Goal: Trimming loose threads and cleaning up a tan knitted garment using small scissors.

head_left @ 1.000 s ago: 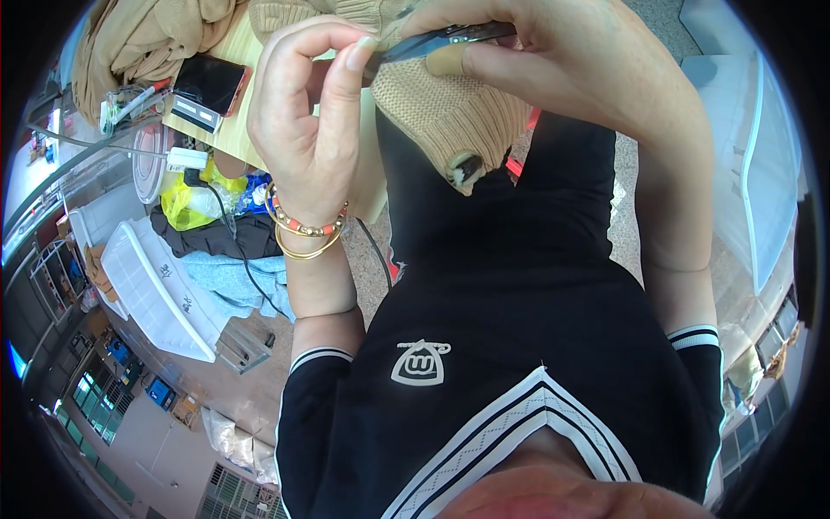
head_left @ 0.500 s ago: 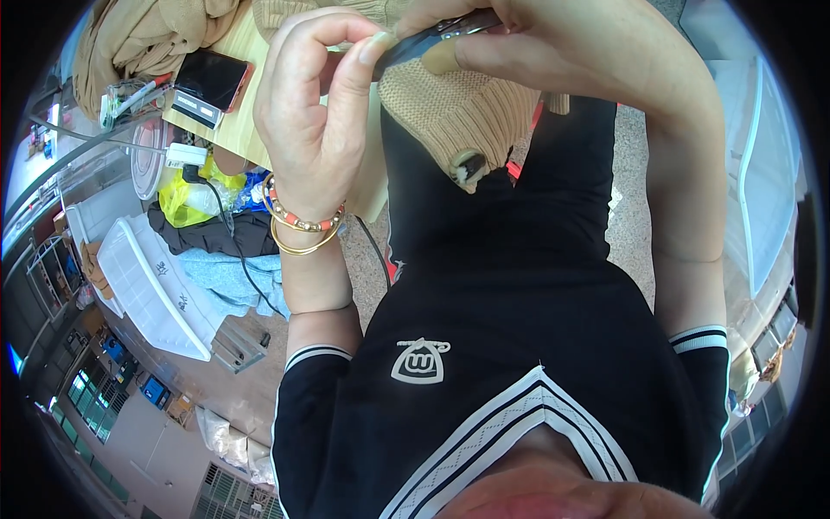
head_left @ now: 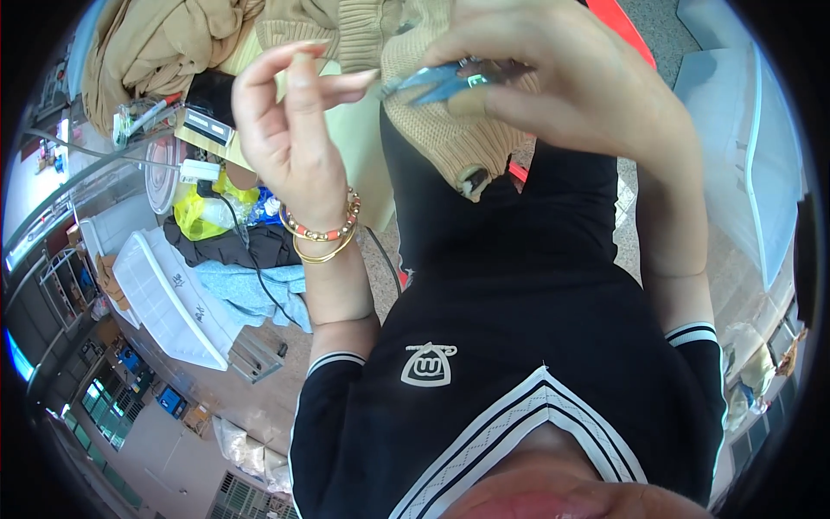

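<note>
Tan ribbed knit fabric [head_left: 432, 130], a sweater-like piece with a dark round button or eyelet near its lower edge, hangs in front of the person's black short-sleeved top [head_left: 519, 346], and it is the largest thing in hand. It is bunched beneath the right hand [head_left: 571, 86], which closes over it and pinches a small blue metal thread snip [head_left: 445, 82] whose tips point toward the left hand [head_left: 290, 130]. The snip's blades look nearly closed, though their exact gap is too small to tell. The left hand is half open, thumb and forefinger brought close together at the blade tips as if pinching something very fine; whether a thread lies between them cannot be seen. Beaded and gold bangles [head_left: 324, 242] sit on that wrist.

To do this step well, I judge that the left fingertips should keep any loose end taut and away from the knit loops, while the right hand brings only the blade tips to it, so the ribbing itself is not nicked. Holding the fabric steady against the palm should help.

Off to the left lie a second tan cloth heap [head_left: 156, 52], a white slatted tray [head_left: 169, 298], a yellow bag [head_left: 203, 212] and a pale blue cloth [head_left: 246, 290].
</note>
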Demonstrator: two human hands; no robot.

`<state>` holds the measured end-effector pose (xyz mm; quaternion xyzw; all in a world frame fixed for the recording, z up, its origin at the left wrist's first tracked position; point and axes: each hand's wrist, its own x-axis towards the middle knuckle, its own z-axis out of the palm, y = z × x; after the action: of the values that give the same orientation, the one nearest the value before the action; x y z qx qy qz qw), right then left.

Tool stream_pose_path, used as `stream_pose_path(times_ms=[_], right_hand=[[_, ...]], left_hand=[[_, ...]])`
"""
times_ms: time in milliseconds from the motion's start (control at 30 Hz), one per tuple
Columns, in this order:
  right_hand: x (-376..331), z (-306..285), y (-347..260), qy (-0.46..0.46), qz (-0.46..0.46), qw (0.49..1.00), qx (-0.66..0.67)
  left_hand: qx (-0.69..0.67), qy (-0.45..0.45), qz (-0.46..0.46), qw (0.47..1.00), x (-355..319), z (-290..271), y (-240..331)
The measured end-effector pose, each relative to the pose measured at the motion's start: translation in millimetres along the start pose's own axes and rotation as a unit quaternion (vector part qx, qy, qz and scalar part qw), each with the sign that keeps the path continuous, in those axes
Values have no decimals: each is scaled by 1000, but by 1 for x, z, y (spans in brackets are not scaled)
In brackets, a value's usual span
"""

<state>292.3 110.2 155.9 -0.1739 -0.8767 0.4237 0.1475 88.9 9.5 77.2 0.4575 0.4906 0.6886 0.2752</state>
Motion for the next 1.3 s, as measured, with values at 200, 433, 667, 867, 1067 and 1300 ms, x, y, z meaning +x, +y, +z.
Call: stream_pose_path(times_ms=[200, 433, 667, 867, 1067, 1300], right_hand=[[-31, 43, 39, 78, -45, 993, 71], [-41, 43, 34, 85, -8, 988, 129], [-43, 49, 42, 105, -59, 980, 155], [-52, 57, 45, 136, -82, 981, 113], [-47, 58, 44, 126, -61, 983, 119], [-48, 62, 46, 142, -89, 980, 102]], left_hand=[[96, -55, -24, 994, 7, -13, -7], [188, -204, -55, 959, 32, -3, -5], [222, -293, -72, 927, 41, 7, 0], [214, -345, -168, 898, 41, 9, 7], [244, -300, -172, 906, 36, 6, 4], [259, -250, -189, 914, 29, 1, 11]])
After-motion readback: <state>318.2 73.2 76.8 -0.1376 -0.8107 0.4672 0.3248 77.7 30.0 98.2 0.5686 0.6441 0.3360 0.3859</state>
